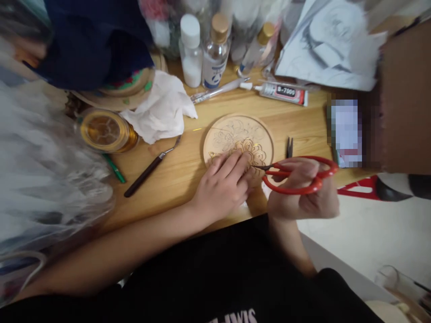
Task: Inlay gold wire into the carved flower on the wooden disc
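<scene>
A round wooden plaque (220, 128) lies on the wooden table, with a pencil-like floral drawing and a flower outlined in gold wire (249, 146) on it. My left hand (224, 186) rests over the plaque's lower part, fingers bent and partly pressed together; whatever lies under its fingertips is hidden. Red-handled scissors (311, 186) are gripped in my right hand (308, 193), to the right of the plaque. Their dark tips point left and reach the plaque's lower right, close beside my left fingers.
Bottles (191, 54), a glue tube (286, 93) and a pen (218, 91) lie or stand behind the plaque. Black tweezers tips (289, 148) show at right. A dark-handled tool (144, 176), crumpled tissue (161, 107) and wire spool (106, 130) are left; a cardboard box (406, 103) stands right.
</scene>
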The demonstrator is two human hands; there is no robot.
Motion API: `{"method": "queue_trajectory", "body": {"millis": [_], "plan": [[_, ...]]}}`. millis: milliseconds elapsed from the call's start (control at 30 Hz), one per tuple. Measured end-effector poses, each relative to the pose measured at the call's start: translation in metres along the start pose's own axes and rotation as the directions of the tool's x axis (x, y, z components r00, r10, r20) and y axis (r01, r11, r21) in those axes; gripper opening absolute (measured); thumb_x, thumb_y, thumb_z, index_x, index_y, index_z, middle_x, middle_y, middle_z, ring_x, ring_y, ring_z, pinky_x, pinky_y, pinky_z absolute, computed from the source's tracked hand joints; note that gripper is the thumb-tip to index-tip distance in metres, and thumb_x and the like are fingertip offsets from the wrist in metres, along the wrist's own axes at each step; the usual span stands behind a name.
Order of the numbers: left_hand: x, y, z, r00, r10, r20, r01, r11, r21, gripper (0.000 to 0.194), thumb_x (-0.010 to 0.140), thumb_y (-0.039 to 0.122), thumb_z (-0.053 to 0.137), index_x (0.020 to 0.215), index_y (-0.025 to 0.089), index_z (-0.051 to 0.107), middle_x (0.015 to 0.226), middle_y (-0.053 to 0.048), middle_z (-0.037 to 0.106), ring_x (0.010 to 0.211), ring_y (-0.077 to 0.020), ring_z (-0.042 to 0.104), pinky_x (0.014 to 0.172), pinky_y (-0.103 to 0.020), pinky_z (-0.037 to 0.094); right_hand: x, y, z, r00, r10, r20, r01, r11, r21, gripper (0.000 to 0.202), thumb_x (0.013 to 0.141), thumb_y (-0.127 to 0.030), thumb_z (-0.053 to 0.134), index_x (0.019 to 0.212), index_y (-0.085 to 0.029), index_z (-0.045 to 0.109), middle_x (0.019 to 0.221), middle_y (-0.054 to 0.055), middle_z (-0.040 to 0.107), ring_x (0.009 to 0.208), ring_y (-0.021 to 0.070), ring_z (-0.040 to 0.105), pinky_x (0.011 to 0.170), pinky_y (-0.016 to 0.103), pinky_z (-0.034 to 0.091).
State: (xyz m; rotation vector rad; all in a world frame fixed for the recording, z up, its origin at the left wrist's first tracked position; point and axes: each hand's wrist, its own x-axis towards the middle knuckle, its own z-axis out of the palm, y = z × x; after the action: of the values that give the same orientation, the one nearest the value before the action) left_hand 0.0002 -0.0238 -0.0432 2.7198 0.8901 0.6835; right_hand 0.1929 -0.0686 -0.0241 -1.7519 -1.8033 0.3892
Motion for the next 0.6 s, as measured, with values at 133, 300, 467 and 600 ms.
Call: {"method": "queue_trajectory", "body": {"millis": [133, 300, 467, 600], "plan": [[-0.001, -0.001, 0.000, 1.000, 0.008, -0.015, -0.008, 1.000, -0.006, 0.026, 0.090, 0.028, 0.057, 0.109, 0.013, 0.068, 0.127, -0.015, 0.062, 0.120, -0.0306, 0.057, 0.098, -0.045, 0.045, 0.012, -0.021, -0.001, 0.986, -0.009, -0.169, 0.000, 0.999, -0.052, 0.043, 0.093, -0.055, 0.042, 0.096, -0.023, 0.071, 0.077, 0.008, 0.066, 0.075, 0.0273, 0.069, 0.053, 0.037, 0.051], [-0.002, -0.001, 0.000, 0.999, 0.015, -0.039, -0.015, 1.000, 0.006, 0.027, 0.091, 0.030, 0.056, 0.108, 0.013, 0.068, 0.124, -0.015, 0.063, 0.119, -0.0312, 0.056, 0.096, -0.046, 0.047, 0.038, -0.022, -0.018, 0.676, 0.091, -0.732, -0.206, 0.976, -0.069, 0.049, 0.098, -0.047, 0.031, 0.070, -0.021, 0.062, 0.059, 0.003, 0.054, 0.055, 0.0181, 0.058, 0.056, 0.034, 0.047], [-0.002, 0.000, -0.001, 0.998, 0.020, -0.063, -0.019, 1.000, 0.019, 0.025, 0.089, 0.030, 0.059, 0.106, 0.014, 0.069, 0.123, -0.016, 0.063, 0.117, -0.0318, 0.057, 0.093, -0.047, 0.049, 0.067, 0.014, -0.057, 0.886, 0.436, -0.161, -0.464, 0.836, -0.291, 0.033, 0.082, -0.039, 0.058, 0.055, -0.020, 0.051, 0.048, -0.001, 0.049, 0.050, 0.0140, 0.046, 0.052, 0.028, 0.034], [-0.002, 0.001, -0.001, 0.997, 0.023, -0.075, -0.020, 0.999, 0.043, 0.025, 0.088, 0.030, 0.059, 0.107, 0.015, 0.068, 0.123, -0.016, 0.063, 0.117, -0.0317, 0.058, 0.092, -0.048, 0.051, 0.075, 0.034, -0.065, 0.884, 0.441, 0.156, -0.283, 0.769, -0.573, 0.025, 0.080, -0.032, 0.058, 0.059, -0.020, 0.055, 0.059, 0.003, 0.059, 0.058, 0.0169, 0.051, 0.056, 0.030, 0.031]]}}
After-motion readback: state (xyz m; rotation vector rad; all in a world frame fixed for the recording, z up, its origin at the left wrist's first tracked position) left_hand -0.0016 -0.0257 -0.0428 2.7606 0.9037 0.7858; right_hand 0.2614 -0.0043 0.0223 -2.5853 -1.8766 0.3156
